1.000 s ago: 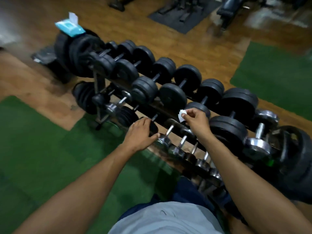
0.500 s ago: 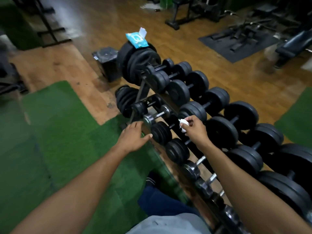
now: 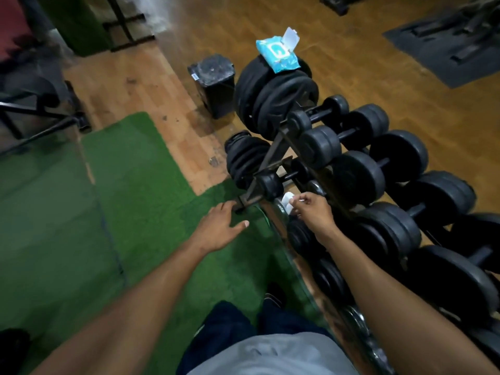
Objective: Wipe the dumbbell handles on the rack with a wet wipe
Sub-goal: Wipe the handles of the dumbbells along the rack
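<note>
A black metal rack (image 3: 273,151) runs from the centre to the lower right, loaded with rows of black dumbbells (image 3: 354,175). My right hand (image 3: 313,212) pinches a crumpled white wet wipe (image 3: 287,199) at the left end of the lower row, beside a small black dumbbell (image 3: 269,184). What the wipe touches is hidden by my fingers. My left hand (image 3: 220,226) hovers over the green mat near the rack's foot, fingers relaxed, holding nothing.
A blue pack of wet wipes (image 3: 278,52) with its lid open lies on the stacked weight plates (image 3: 273,93) at the rack's far end. A black bin (image 3: 213,82) stands on the wooden floor behind. Green turf mat (image 3: 130,198) covers the floor to the left.
I have moved left along the rack. My right hand carried the wipe toward the left end of the lower row, and my left hand came off the dumbbells and now hangs free.
</note>
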Tool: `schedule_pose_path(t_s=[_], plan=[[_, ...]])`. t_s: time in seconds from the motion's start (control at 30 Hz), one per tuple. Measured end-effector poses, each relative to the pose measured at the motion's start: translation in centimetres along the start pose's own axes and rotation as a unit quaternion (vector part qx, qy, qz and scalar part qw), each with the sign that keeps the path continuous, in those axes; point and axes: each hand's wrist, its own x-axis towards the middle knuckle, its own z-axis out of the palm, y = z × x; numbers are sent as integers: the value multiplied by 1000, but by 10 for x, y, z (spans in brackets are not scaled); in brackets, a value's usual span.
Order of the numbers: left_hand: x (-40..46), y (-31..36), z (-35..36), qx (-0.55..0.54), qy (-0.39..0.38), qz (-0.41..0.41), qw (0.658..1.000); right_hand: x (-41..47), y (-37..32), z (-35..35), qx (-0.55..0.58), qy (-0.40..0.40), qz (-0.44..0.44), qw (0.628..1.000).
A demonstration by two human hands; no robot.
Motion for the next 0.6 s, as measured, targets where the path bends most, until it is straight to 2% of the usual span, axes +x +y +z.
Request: schedule_pose_path(t_s=[0.17,0.3,0.6], plan=[[47,-17,-23,-12,-15,2,1000,40,-25,18,-32,13,-6,999],[99,-27,-40,-13,-50,37,998,66,-45,29,-47,26,3,999],[223,-49,-87,17,-136,139,981,127,-69,63,-48,150,87,984]])
